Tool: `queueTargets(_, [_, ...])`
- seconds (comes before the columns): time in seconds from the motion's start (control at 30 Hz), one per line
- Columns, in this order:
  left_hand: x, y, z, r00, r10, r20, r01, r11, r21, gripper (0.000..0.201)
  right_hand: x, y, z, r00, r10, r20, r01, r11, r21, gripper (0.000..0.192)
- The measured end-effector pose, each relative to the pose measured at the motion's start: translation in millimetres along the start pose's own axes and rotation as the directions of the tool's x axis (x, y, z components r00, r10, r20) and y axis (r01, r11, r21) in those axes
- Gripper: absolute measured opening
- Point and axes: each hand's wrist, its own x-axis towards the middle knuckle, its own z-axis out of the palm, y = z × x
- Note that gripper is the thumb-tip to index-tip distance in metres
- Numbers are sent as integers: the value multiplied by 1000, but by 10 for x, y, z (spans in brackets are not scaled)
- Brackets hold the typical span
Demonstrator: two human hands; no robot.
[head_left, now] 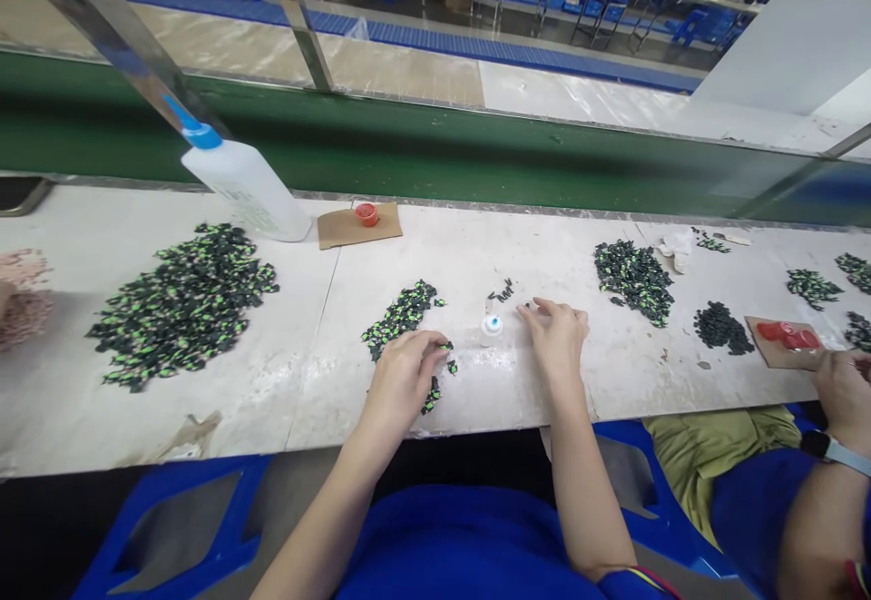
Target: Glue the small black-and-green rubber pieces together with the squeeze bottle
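Note:
My left hand (406, 373) is closed in a pinch on a small black-and-green piece (446, 346) at its fingertips. Beside that hand lies a pile of like pieces (401, 314), with a few more (431, 396) close to its thumb side. Between my hands stands a small white bottle (491, 331) with a blue tip. My right hand (559, 337) has thumb and forefinger nearly together around a tiny dark bit, too small to name. Just beyond the bottle, several small black pieces (504, 291) are scattered on the white table (476, 246).
A large black-and-green pile (190, 300) lies left, near a big white bottle (249, 187). Red paste in a cap (366, 214) sits on cardboard (333, 231). More piles (634, 280) lie right, where a co-worker's hand (844, 391) is. A green ledge (408, 151) runs behind.

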Motion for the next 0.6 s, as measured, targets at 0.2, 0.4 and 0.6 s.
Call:
queueTargets(0.2, [-105,36,-56,997,-48,-52,37,981,-191,11,74,-6,175,997,-75,3,74,997,23,12])
queueTargets(0.4, [-165,123,-22,994,-99,-54,78,948,-308,11,-92,-51,-40,990,-128,-63,140,957,254,18])
queueTargets(0.6, [-156,218,3,997,-11,-77,-12,954,-299,13,-553,-200,-308,986,-105,130,14,826,564,21])
